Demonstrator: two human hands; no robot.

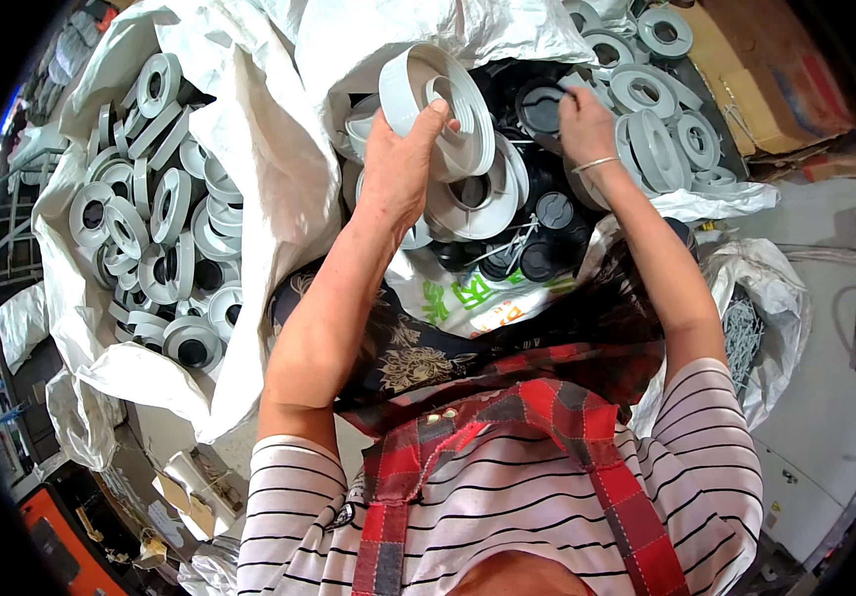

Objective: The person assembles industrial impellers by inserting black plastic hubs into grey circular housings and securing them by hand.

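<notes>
My left hand (406, 159) is closed around a light grey plastic ring part (418, 84), a wide flanged piece with stepped inner rims, tilted above the heap in my lap. My right hand (587, 127) is closed, its fingertips at the edge of a round black plastic cap (540, 109). Beneath both hands lie more grey rings (478, 211) and several black round caps (554, 210). Thin pale screws or pins (507, 244) are scattered among them. My curled fingers partly hide the right hand's grip.
A white woven sack (269, 189) full of grey rings (172, 204) stands at the left. More grey rings (646, 94) lie at the far right, beside a cardboard box (771, 74). At the right, a clear plastic bag (785, 288) holds many metal screws (741, 338).
</notes>
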